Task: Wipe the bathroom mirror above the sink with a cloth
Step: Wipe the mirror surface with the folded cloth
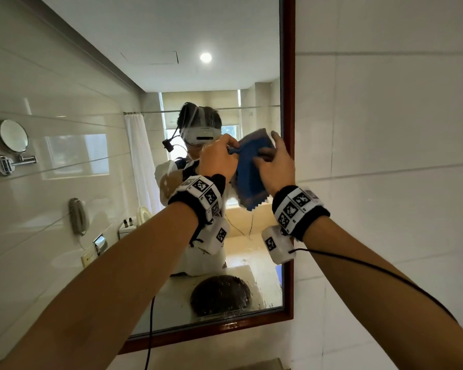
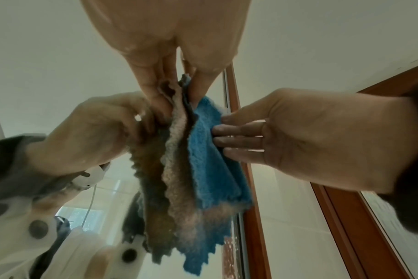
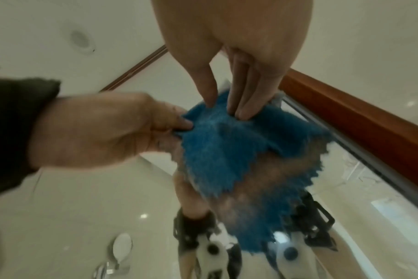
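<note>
Now, line by line:

Cloth (image 1: 251, 166): blue, fuzzy, limp; held up against the mirror (image 1: 171, 76) near its right edge, beside the wooden frame (image 1: 288, 129); hangs in loose folds, zigzag-cut hem at the bottom, brownish-grey patches on some folds.

Left hand (image 1: 218, 159): fingers curled, pinching a gathered upper corner of the cloth; seen pinched between fingertips and thumb from the left wrist view (image 2: 155, 79).

Right hand (image 1: 275, 166): fingers straight and relaxed, fingertips (image 3: 242, 111) pressing the blue pile toward the glass; nothing wrapped or pinched, as far as visible.

Weight: judged very light; no sag in either wrist.

Stiffness: none; drapes and bunches, so likely to crumple rather than slide flat unless spread first.

Surface: nappy, probably grippy on skin and a little draggy on glass; droplets low on the mirror suggest wet patches where drag may change.

Fragility: cloth robust; mirror the delicate part, so flat palm pressure judged safer than a poke with knuckles.

Where to take hold: best folded into a pad under a flat right palm, with loose hem tucked in; a corner pinch alone leaves most of the fabric dangling.

Risk: free lower edge trailing and smearing; pad slipping off the fingertips near the frame.

Step in hand: apparently arranging or folding the cloth before a stroke.

Wall tiles (image 1: 385, 129): white, right of the frame.
</note>
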